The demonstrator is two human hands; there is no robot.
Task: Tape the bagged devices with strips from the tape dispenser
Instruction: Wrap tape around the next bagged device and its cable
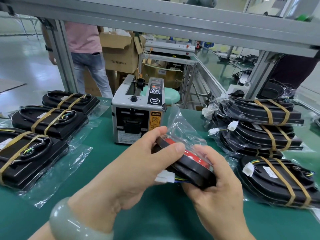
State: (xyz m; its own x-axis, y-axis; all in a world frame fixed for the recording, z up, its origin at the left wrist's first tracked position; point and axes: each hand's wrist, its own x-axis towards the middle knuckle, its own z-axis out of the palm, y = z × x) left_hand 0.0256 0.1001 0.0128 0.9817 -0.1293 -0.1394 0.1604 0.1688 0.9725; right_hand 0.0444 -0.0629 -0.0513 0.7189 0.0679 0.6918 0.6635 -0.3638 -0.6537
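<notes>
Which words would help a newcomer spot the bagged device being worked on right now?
Start at the green table, then find the grey tape dispenser standing at its middle. Just in front of it, the left hand and right hand hold one bagged device off the table. Unlike the flat neighbours with tan bands, it shows a red face and no bands.

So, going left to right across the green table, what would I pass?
Three taped devices → tape dispenser → the untaped bagged device being held → pile of taped devices.
</notes>
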